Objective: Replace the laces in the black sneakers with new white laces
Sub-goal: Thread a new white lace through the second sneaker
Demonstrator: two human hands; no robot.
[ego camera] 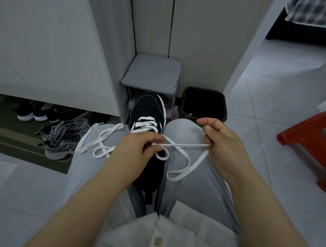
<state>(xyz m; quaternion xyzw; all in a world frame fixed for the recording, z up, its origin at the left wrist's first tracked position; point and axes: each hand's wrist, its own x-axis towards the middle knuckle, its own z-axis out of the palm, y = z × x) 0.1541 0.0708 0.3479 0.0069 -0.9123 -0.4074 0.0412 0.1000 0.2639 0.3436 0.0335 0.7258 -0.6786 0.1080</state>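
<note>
A black sneaker (148, 111) with a white sole stands between my knees, toe pointing away, with a white lace (185, 145) crossed through its front eyelets. My left hand (135, 152) covers the shoe's middle and pinches the lace near the eyelets. My right hand (222, 143) pinches the same lace farther right, so a taut stretch runs between the hands. A slack loop hangs over my right thigh. The lace's other end trails in loops across my left thigh. The sneaker's heel is hidden between my legs.
A small grey stool-like shelf (153, 73) stands behind the sneaker. A black bin (204, 103) sits to its right. A red plastic stool (310, 142) is at the far right. Grey trainers (64, 136) and several dark shoes (32, 113) lie on the left under a white cabinet.
</note>
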